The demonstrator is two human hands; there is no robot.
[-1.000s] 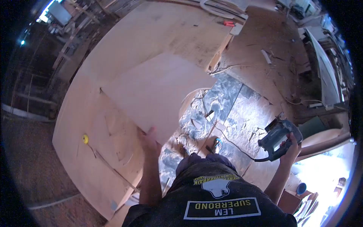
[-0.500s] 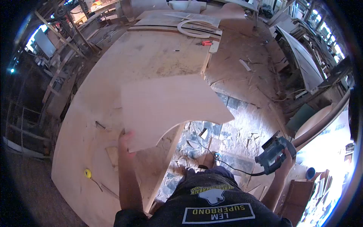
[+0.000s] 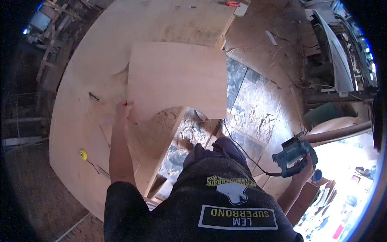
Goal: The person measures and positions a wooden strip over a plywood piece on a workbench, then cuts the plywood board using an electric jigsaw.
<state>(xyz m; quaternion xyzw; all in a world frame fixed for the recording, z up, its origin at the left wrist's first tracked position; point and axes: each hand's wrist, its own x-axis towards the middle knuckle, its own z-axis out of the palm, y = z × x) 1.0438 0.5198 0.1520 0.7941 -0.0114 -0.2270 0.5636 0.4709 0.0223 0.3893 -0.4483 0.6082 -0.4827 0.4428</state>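
Observation:
A pale wooden panel [image 3: 177,76] with a curved cut-out in its near edge lies over the large wooden sheet, its right part sticking out above the floor. My left hand [image 3: 126,109] grips the panel's near left corner, fingers closed on it. Off to the right, my right hand [image 3: 305,165] is wrapped round the handle of a dark jigsaw [image 3: 291,156], held clear of the panel. The jigsaw's cord runs left from it toward my legs.
The large wooden sheet [image 3: 80,121] carries a yellow tape measure [image 3: 83,155] and, at its far edge, red-handled pliers [image 3: 232,4]. Dusty floor [image 3: 254,109] shows between sheet and jigsaw. Wood boards [image 3: 334,52] lean at the right; a blue cup-like object [image 3: 317,175] stands near my right hand.
The panel has turned and come left, its cut-out now facing me, with my left hand still on its corner. The jigsaw stays in my right hand. The camera view has tilted.

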